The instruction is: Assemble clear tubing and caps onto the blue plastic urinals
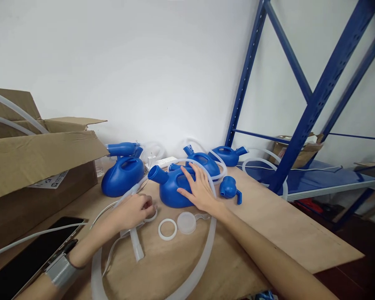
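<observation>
My right hand (200, 189) lies with fingers spread over the top and handle of a blue plastic urinal bottle (171, 193), whose open neck points up to the left. Just left of the bottle, my left hand (139, 210) is closed, its fingertips on a white ring (153, 216) close to the table. A second white ring (167, 229) lies flat in front of the bottle. Beside it is a round translucent cap (186, 223) with a strap. A short clear tube piece (136, 246) rests below my left hand. One translucent hose (203, 262) curves along the near side, passing under my right wrist.
More blue bottles (123, 177) stand along the wall, some with hoses. A small blue spouted part (228, 187) sits at right. An open cardboard box (43, 166) and a dark tablet (37, 254) occupy the left. Blue metal shelving (312, 104) rises beyond the table's right edge.
</observation>
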A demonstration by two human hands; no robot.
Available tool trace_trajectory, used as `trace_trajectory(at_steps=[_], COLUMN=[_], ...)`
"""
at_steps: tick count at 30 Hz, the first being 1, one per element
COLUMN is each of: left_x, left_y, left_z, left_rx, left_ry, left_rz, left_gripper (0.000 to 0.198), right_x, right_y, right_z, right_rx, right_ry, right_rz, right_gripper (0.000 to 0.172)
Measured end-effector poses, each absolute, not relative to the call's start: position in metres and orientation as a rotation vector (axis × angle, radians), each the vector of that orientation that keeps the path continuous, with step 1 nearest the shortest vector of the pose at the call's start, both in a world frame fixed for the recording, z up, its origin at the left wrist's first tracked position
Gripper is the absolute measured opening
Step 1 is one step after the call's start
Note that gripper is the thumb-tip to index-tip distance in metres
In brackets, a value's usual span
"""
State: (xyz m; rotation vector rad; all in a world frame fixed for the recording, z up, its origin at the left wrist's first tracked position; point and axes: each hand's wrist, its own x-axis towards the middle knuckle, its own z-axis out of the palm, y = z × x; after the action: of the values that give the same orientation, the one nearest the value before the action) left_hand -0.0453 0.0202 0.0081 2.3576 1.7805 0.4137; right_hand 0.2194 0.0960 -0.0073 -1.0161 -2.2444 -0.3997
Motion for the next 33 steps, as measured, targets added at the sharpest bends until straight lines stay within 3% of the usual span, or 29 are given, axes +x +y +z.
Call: trace_trajectory(at_steps=[6,11,13,15,21,27,33], left_x=[-0.053,-0.067,-0.073,-0.077,-0.086,-0.094,-0.096], left_y=[0.014,-0.017,-0.025,-0.026,-0.003,0.007,0.005], left_z=[0.038,0.068,0.069,0.064,0.043,0.038,0.04], left_rx=[2.329,2.275,2.238,2.228,2.244,2.212,2.215], left_ry=[1.737,1.565,1.533,1.521,1.507,1.605,1.635], left_rz=[0.523,0.21,0.053,0.005,0.189,0.416,0.332], left_gripper=[0.036,0.047,0.058,0.056,0.037,0.048,0.055], right_x=[0.228,0.207,0.199,0.195,0.193,0.193,0.196], right_y=[0.093,0.074,0.068,0.064,0.068,0.067,0.065], right_z=[0.005,-0.002,-0.007,-0.012,-0.02,-0.019,-0.012], right_rx=[-0.284,-0.076,-0.07,-0.086,-0.177,-0.212,-0.222], right_ry=[-2.437,-2.721,-2.771,-2.787,-2.801,-2.838,-2.868], right_rz=[-0.554,-0.501,-0.456,-0.415,-0.363,-0.318,-0.17], right_gripper=[0.037,0.056,0.059,0.058,0.049,0.044,0.045])
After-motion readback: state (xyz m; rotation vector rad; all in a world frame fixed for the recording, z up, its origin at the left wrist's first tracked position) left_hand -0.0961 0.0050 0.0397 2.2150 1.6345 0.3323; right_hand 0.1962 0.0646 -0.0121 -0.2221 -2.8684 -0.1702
